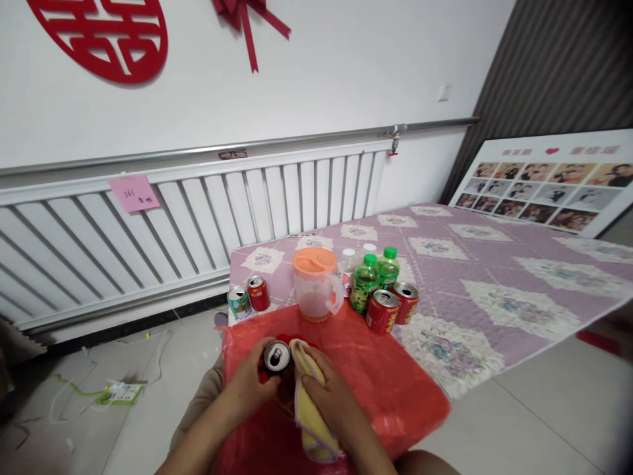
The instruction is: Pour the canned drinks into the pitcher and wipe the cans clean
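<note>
My left hand (254,376) is wrapped round a dark drink can (277,357), whose top is opened and faces up toward me. In my right hand (329,389) is a folded yellow cloth (311,415) with a pale purple edge, its upper end against or right beside the can. Both hands are above a red plastic sheet (390,382) spread over the near part of the table. Just past the hands stands a clear plastic pitcher (311,293) with an orange lid. What lies beneath the can is partly hidden by my hands.
Left of the pitcher stand a green-blue can (239,303) and a red can (258,294). To its right are red cans (383,311) and green-capped bottles (364,284), with white-capped bottles behind. A patterned tablecloth (445,290) covers the table; a radiator (208,224) runs behind.
</note>
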{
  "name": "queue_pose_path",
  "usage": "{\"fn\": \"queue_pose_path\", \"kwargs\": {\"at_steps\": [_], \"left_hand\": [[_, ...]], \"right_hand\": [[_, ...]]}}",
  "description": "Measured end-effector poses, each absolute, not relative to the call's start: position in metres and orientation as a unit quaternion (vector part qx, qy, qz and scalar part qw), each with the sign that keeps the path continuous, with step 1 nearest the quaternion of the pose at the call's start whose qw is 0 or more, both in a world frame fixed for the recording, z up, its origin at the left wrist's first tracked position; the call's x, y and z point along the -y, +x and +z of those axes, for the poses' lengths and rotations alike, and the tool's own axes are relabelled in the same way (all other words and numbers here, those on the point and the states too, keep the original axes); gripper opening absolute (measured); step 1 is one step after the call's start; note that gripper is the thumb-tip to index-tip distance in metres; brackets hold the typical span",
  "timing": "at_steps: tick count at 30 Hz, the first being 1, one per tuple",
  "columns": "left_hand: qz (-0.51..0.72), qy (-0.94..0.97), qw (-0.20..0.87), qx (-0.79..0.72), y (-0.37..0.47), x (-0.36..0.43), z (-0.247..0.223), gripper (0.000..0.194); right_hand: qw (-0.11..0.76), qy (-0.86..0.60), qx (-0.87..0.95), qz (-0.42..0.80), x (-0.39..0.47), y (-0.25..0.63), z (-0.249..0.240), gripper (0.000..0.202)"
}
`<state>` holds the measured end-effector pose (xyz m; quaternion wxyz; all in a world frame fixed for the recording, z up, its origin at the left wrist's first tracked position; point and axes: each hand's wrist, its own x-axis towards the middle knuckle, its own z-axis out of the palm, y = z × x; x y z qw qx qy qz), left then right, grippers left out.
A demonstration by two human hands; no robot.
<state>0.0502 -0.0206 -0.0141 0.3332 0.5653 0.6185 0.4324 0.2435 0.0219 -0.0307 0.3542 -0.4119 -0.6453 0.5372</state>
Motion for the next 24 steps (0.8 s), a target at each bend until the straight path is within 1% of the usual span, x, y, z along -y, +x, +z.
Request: {"fn": "queue_pose_path", "kwargs": {"at_steps": [6, 9, 13, 19, 22, 24], "left_hand": [[0.452, 0.570, 0.218, -0.650, 0.053, 0.020, -0.028, 0.069], [0.451, 0.570, 0.196, -0.658, 0.054, 0.020, -0.033, 0.066], [0.455, 0.575, 0.207, -0.648, 0.053, 0.020, -0.034, 0.062], [0.452, 0.567, 0.272, -0.633, 0.049, 0.020, -0.030, 0.068], [0.446, 0.561, 0.293, -0.633, 0.049, 0.020, -0.029, 0.075], [0.444, 0.555, 0.287, -0.642, 0.049, 0.020, -0.030, 0.079]], "right_hand": [[0.406, -0.381, 0.637, 0.533, -0.018, 0.245, -0.029, 0.055], [0.411, -0.371, 0.637, 0.536, -0.017, 0.245, -0.028, 0.055], [0.385, -0.387, 0.641, 0.540, -0.019, 0.246, -0.029, 0.056], [0.344, -0.418, 0.649, 0.534, -0.020, 0.246, -0.028, 0.056], [0.349, -0.417, 0.646, 0.536, -0.020, 0.245, -0.027, 0.055], [0.359, -0.410, 0.644, 0.537, -0.019, 0.245, -0.027, 0.056]]}}
